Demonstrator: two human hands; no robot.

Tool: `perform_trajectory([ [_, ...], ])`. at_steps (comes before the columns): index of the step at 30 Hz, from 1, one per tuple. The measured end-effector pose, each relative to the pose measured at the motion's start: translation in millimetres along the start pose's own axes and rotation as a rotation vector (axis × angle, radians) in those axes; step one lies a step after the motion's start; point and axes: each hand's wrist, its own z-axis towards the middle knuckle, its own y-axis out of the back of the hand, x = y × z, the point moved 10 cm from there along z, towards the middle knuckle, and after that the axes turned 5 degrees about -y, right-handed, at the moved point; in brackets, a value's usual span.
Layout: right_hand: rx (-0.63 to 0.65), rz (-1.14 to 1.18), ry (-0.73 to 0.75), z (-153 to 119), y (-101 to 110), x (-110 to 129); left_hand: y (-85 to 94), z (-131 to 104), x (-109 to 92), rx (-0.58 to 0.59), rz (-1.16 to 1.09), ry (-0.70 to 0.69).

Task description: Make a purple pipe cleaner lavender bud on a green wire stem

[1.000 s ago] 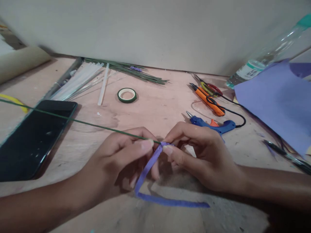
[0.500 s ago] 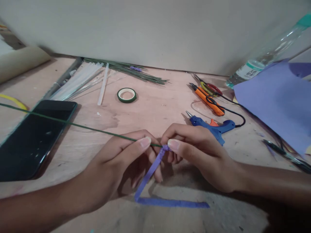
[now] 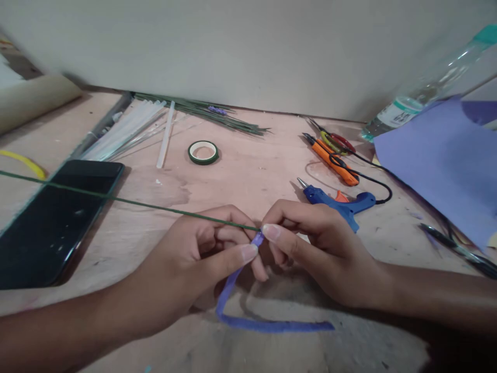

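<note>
A long green floral wire (image 3: pixel 155 206) runs from the left edge to my fingertips. My right hand (image 3: pixel 318 243) pinches its end, where a purple paper strip (image 3: pixel 272 326) is wrapped on and mostly hidden by the fingers. With thumb against fingers, my left hand (image 3: pixel 205 259) grips that strip just below the wire's end. From there the strip hangs down, bends, and trails to the right over the table.
Beyond my hands lies a roll of green tape (image 3: pixel 203 153). A blue glue gun (image 3: pixel 330 199), an orange cutter (image 3: pixel 334 161) and purple paper (image 3: pixel 435 160) are on the right. A phone (image 3: pixel 50 228), glue sticks (image 3: pixel 124 129) and green wires (image 3: pixel 217 118) lie left and back.
My left thumb has moved from the green wire down onto the purple strip. The wrapped end has turned and is now more covered by my right fingers.
</note>
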Motion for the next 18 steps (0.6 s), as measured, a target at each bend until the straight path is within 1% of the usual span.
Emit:
perform_trajectory([
  [3,-0.035,-0.042,0.012,-1,3,2,-2.5,2,-3,0.001,-0.075,-0.011],
  [7,-0.078,-0.116,0.077,-1,5,7,-3.9,3,-5,0.002,-0.107,-0.012],
  [10,-0.08,-0.136,0.109,-2,3,9,-1.1,1,-1,-0.015,-0.102,0.016],
  [14,-0.089,-0.163,0.133,-4,3,11,2.2,-4,11,-0.046,-0.125,0.113],
  [18,-0.111,-0.209,0.151,-4,5,13,4.3,-3,11,-0.094,-0.141,0.116],
])
